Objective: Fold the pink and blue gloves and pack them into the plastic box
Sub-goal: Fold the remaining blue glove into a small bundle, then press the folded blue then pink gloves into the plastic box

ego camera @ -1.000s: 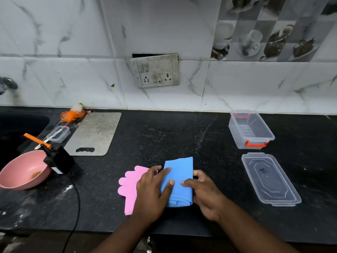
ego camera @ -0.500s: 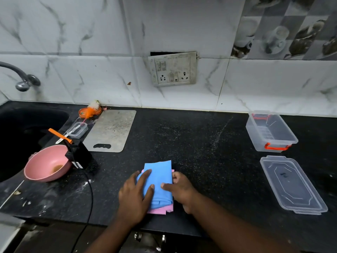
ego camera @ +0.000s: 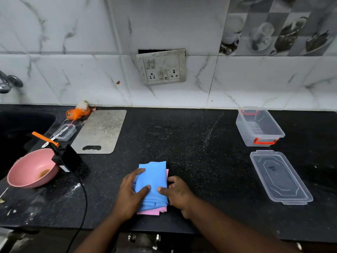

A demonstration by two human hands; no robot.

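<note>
Pink glove just got folded under the blue glove — our hands press flat, spread on the stack; plastic box waits far right.

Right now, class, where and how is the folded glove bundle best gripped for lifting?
Probably pinch the blue glove and pink glove together across their long side edges, one hand per side. The left hand and right hand already flank the flat stack, so squeezing inward should keep the layers together.

bare countertop lies between folded gloves and open plastic box.
</note>
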